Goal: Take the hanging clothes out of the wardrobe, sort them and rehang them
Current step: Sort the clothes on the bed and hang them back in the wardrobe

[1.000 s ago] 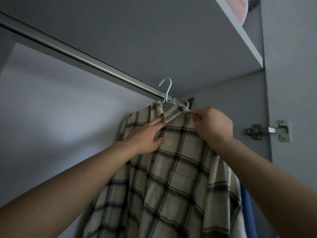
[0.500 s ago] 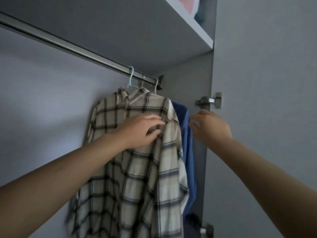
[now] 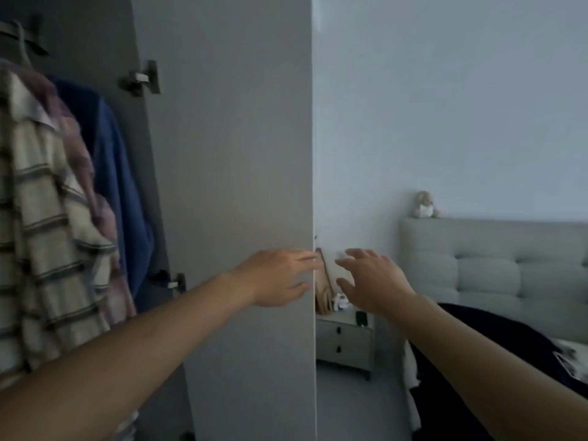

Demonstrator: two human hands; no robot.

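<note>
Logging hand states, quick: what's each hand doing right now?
Left hand: open, fingers by the door edge, holding nothing.
Right hand: open, holding nothing.

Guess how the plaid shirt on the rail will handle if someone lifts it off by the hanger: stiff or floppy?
Likely floppy: the plaid shirt drapes in soft folds. Probably light, since the cloth looks thin, though the view is blurred. It may drag the pinkish garment pressed against it. Both hands are off it now, near the door edge.

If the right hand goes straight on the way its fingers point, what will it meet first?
Probably the outer edge of the open wardrobe door: the right hand points up-left toward it, though depth is unclear.
</note>
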